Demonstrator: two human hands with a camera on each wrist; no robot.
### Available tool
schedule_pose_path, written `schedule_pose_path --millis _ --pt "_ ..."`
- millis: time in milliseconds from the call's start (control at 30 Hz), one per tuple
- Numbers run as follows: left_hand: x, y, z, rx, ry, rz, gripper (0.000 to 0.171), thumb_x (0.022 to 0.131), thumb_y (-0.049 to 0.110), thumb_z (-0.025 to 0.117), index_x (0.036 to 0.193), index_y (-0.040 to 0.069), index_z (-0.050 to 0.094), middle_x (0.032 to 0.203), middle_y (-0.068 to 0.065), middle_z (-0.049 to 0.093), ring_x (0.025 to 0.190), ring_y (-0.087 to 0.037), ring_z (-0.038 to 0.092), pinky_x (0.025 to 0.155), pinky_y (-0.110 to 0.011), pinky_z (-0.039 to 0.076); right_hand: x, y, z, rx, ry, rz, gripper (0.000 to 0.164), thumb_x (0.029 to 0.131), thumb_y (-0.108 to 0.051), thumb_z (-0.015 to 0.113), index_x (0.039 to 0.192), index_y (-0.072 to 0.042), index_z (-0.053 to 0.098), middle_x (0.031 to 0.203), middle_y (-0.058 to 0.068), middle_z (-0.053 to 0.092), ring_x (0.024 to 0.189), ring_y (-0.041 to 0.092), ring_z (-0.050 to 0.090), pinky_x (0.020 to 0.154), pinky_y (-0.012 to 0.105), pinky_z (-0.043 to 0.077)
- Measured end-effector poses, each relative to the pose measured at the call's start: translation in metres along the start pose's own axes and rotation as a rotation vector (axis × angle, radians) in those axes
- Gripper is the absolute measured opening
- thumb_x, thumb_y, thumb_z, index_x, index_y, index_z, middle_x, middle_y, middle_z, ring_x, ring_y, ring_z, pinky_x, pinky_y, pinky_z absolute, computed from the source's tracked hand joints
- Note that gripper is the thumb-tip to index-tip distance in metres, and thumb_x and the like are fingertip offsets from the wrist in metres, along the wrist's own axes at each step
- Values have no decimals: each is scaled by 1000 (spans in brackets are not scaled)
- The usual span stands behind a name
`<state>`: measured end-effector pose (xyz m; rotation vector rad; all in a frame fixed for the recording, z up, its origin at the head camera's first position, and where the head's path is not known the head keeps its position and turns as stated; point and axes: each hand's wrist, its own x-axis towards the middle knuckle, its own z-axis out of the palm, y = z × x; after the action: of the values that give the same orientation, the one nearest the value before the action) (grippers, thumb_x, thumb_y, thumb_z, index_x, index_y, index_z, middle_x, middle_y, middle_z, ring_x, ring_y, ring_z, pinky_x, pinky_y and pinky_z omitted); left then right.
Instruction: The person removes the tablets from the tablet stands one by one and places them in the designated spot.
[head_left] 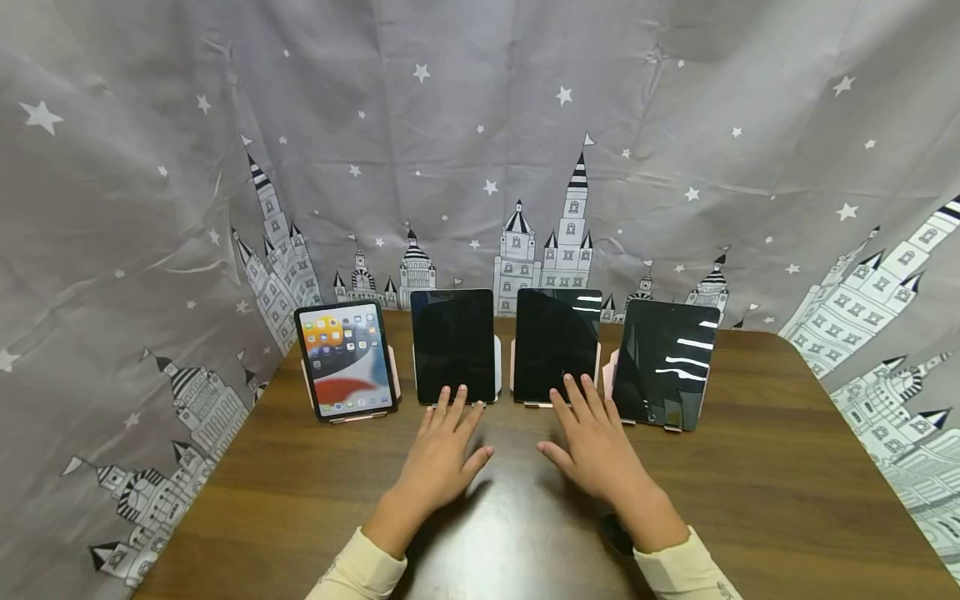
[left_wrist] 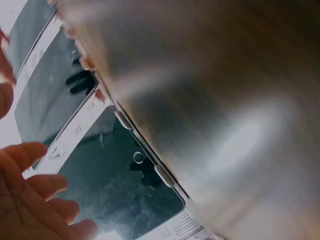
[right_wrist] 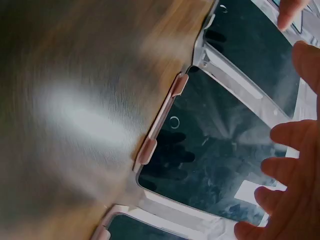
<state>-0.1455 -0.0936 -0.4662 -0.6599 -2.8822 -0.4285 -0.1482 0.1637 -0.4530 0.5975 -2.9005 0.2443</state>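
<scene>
Several tablets stand propped on stands in a row along the back of a wooden table. The leftmost tablet is lit and displays app icons; the dark tablet, the one beside it and the rightmost tablet have black screens. My left hand, fingers spread and holding nothing, is in front of the second tablet's lower edge. Before the third tablet, my right hand also has its fingers spread and grips nothing. In the wrist views, finger reflections darken the black screens.
The wooden table extends to both sides of the arms, its right corner rounded. Behind the tablets hangs a grey curtain printed with castles and stars. Pink stand edges stick out beside some tablets.
</scene>
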Motion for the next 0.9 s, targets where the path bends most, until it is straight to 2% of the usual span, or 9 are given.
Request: schedule_pose_path --millis 233,400,533,700,800,900 --pt "-8 -29 -12 23 41 61 63 96 41 63 147 8 47 158 -19 30 146 -41 20 113 -62 24 15 5 -6 -44 35 -167 72 94 -49 62 148 -6 45 158 20 29 147 39 20 111 61 28" --pt "-9 -54 -26 -6 100 29 60 94 36 67 145 7 51 156 -18 34 146 -39 21 110 -64 27 35 0 -4 -23 116 -281 67 94 -45 63 145 -4 48 154 21 36 143 40 28 109 57 35" --pt "-6 -69 -35 -47 123 32 59 94 34 67 143 6 52 155 -19 36 145 -41 24 109 -65 28 54 -6 1 10 187 -357 63 93 -41 65 141 -2 52 149 22 44 139 40 36 106 56 39" --pt "-16 -88 -42 -81 151 42 57 92 31 68 140 4 54 151 -22 41 141 -44 31 109 -64 30 72 -15 6 25 253 -443 60 91 -37 69 138 -2 55 142 21 51 133 39 45 102 53 44" --pt "-24 -103 -49 -89 203 41 56 90 26 71 138 2 55 146 -23 46 136 -44 37 108 -63 33 81 -22 8 46 259 -471 58 92 -35 69 137 -2 55 141 20 52 130 37 48 101 51 46" --pt "-31 -121 -57 -85 296 51 52 87 19 74 132 -1 58 139 -25 49 130 -44 43 105 -61 37 91 -32 9 68 268 -487 55 93 -34 68 136 -2 56 140 19 53 128 35 51 100 49 47"
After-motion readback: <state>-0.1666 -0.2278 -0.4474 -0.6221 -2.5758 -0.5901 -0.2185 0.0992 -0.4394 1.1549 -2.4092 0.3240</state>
